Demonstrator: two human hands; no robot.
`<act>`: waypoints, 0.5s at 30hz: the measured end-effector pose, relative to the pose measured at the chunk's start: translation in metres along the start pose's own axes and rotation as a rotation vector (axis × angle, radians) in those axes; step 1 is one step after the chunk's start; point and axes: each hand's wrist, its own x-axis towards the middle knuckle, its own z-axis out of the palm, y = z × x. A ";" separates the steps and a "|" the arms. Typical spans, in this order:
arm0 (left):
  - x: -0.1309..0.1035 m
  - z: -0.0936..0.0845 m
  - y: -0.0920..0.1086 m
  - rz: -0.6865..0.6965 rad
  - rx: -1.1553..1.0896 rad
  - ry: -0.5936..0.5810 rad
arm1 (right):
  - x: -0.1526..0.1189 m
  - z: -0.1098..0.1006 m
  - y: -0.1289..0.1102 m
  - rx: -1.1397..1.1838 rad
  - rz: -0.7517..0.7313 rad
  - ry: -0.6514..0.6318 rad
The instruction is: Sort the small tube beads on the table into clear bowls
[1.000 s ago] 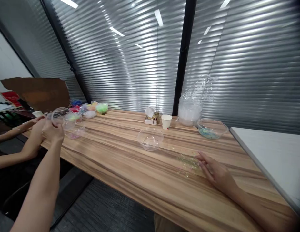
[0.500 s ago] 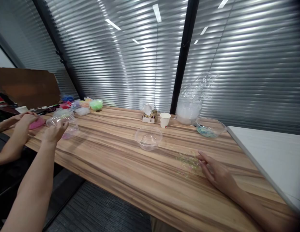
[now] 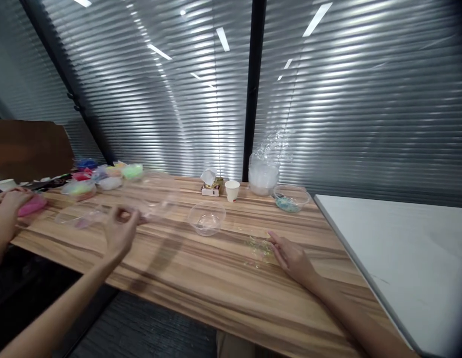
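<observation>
My left hand [image 3: 121,231] is closed in a pinch on the edge of a clear plastic container [image 3: 154,194], which is lifted above the table and blurred by motion; whether it is a bowl or a lid I cannot tell. My right hand [image 3: 292,256] lies on the wooden table with its fingers stretched out. Its fingertips touch or almost touch a scatter of thin yellow-green transparent bits [image 3: 261,244]. Between my hands stands an open clear plastic bowl [image 3: 206,219]. Below my left hand's container, another round clear piece [image 3: 80,215] with a pinkish patch lies on the table.
Along the back stand a tissue box [image 3: 211,188], a paper cup [image 3: 232,190], a plastic-wrapped stack of bowls [image 3: 263,174] and a bowl with blue-green bits [image 3: 290,200]. Coloured tubs [image 3: 132,171] sit back left. At far left, another person's hand [image 3: 11,209] holds something pink [image 3: 32,205].
My left hand has moved right with the clear container, away from the round piece on the table. My right hand stays beside the yellow-green bits. The view has turned right.
</observation>
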 end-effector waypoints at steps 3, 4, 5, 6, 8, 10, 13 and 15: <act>-0.067 0.041 0.052 -0.169 -0.406 -0.376 | -0.001 0.001 0.000 -0.004 0.041 0.002; -0.082 0.055 0.069 -0.195 -0.482 -0.469 | -0.001 0.001 0.000 0.007 0.056 -0.001; -0.093 0.071 0.083 -0.214 -0.536 -0.551 | -0.002 0.001 0.001 0.018 0.071 0.000; -0.100 0.088 0.095 -0.242 -0.579 -0.608 | -0.002 0.000 0.002 0.020 0.098 0.007; -0.106 0.128 0.112 -0.357 -0.648 -0.634 | -0.001 -0.001 0.006 0.015 0.181 0.018; -0.106 0.172 0.120 -0.506 -0.666 -0.591 | 0.000 -0.003 0.013 0.020 0.315 0.028; -0.107 0.228 0.122 -0.591 -0.639 -0.571 | -0.001 -0.005 0.026 0.024 0.496 0.048; -0.111 0.252 0.120 -0.618 -0.621 -0.583 | -0.002 -0.005 0.035 0.015 0.550 0.055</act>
